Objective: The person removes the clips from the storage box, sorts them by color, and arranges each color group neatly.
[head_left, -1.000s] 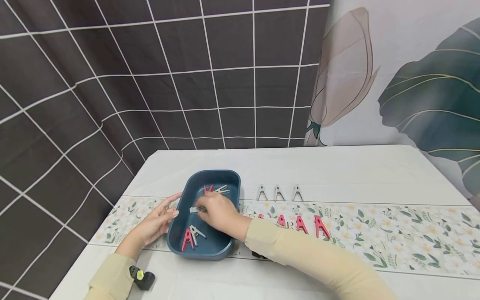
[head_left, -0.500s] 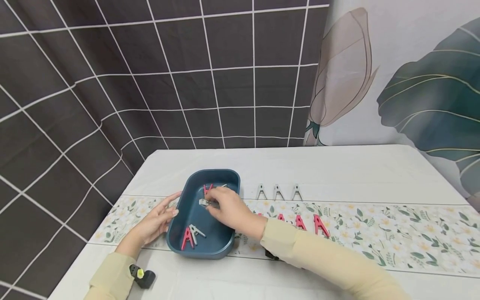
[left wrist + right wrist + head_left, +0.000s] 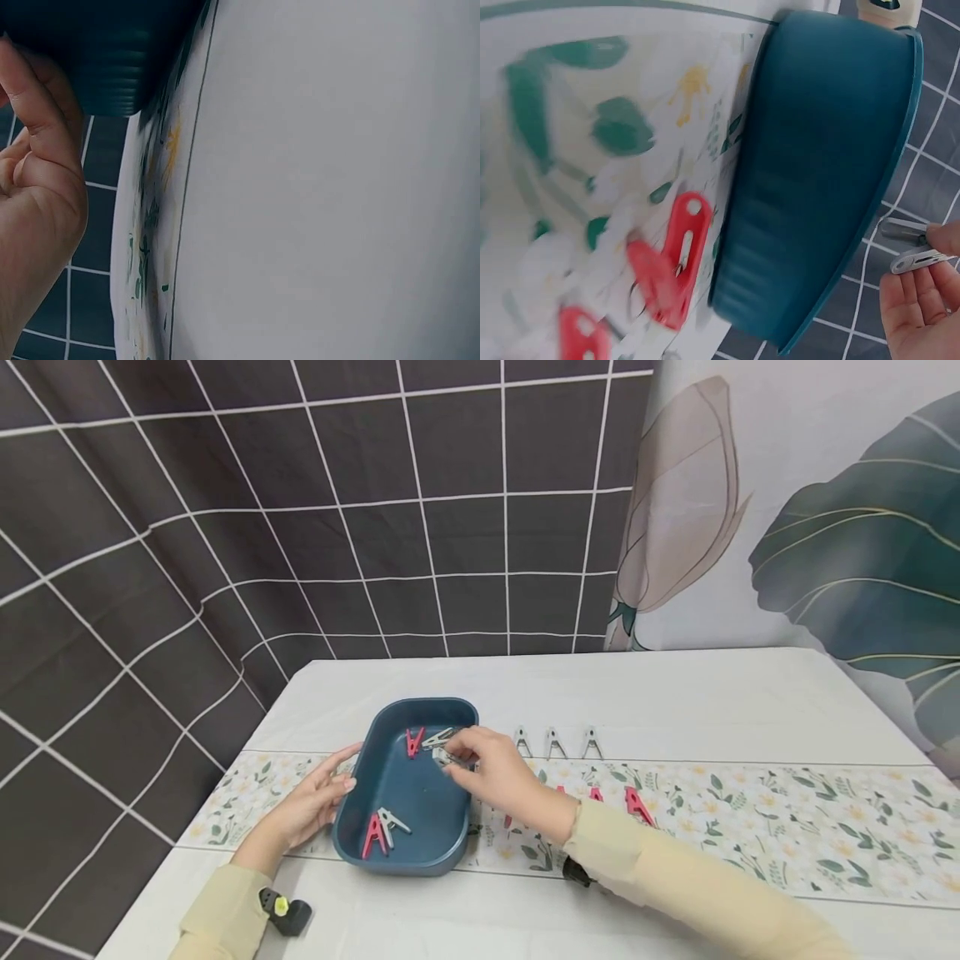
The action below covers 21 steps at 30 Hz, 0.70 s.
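My right hand (image 3: pixel 498 770) pinches a light grey clothespin (image 3: pixel 444 757) between thumb and fingertips, over the right side of a dark blue plastic bin (image 3: pixel 408 865). In the right wrist view, that clothespin's two prongs stick out past the fingertips, just beyond the bin's rim. My left hand (image 3: pixel 311 802) rests against the bin's left wall, its fingers loosely extended. Inside the bin, a red clothespin (image 3: pixel 372 837) and a grey one (image 3: pixel 393 823) lie at the near left. Another red clothespin (image 3: pixel 415 742) and grey one (image 3: pixel 437 739) lie at the far end.
Right of the bin, three grey clothespins (image 3: pixel 553 743) stand in a row on the white tablecloth (image 3: pixel 675 702). Closer in, several red clothespins (image 3: pixel 636 806) form another row on the floral band, partly hidden by my right arm. A dark gridded cloth (image 3: pixel 465 543) hangs behind.
My right hand has moved from the bin's middle rightward and slightly away, toward the right rim, carrying the grey clothespin. The left hand and the bin have stayed in place.
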Each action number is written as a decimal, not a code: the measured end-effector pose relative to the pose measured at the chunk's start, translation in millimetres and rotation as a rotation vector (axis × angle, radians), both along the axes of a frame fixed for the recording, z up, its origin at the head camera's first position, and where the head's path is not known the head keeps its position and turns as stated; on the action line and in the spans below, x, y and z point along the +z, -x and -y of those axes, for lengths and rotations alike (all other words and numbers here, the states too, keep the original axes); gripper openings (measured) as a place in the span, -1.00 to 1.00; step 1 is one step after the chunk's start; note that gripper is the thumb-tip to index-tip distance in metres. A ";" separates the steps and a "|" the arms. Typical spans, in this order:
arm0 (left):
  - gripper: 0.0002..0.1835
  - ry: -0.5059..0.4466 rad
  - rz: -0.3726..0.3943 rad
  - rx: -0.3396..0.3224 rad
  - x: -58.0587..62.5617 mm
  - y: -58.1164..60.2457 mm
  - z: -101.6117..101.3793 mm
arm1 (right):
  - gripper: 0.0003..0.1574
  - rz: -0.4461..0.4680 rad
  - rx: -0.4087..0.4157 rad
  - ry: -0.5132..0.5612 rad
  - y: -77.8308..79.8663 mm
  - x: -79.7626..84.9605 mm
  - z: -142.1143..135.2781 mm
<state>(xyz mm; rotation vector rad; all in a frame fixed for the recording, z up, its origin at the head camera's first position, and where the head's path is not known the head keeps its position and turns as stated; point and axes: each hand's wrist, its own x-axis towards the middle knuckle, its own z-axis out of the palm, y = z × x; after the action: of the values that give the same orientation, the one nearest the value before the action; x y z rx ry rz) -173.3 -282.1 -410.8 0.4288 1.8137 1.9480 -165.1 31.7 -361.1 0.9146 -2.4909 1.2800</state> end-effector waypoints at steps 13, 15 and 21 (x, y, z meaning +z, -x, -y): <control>-0.35 0.042 -0.008 0.028 0.1 1.9 0.8 | -0.78 -0.010 -0.027 0.096 -3.9 0.6 -41.2; -0.35 0.049 -0.008 0.033 0.0 1.9 1.3 | -0.77 -0.005 -0.035 0.102 -6.2 -0.5 -46.9; -0.35 0.068 -0.008 0.037 -0.8 -0.1 2.6 | -0.77 0.072 -0.070 0.125 -15.5 -4.5 -65.8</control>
<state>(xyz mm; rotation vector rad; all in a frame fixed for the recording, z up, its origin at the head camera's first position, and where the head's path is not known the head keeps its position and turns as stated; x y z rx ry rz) -173.2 -284.7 -411.6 0.3846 1.8996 1.9056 -149.6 97.5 -365.7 0.7587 -2.4400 1.4516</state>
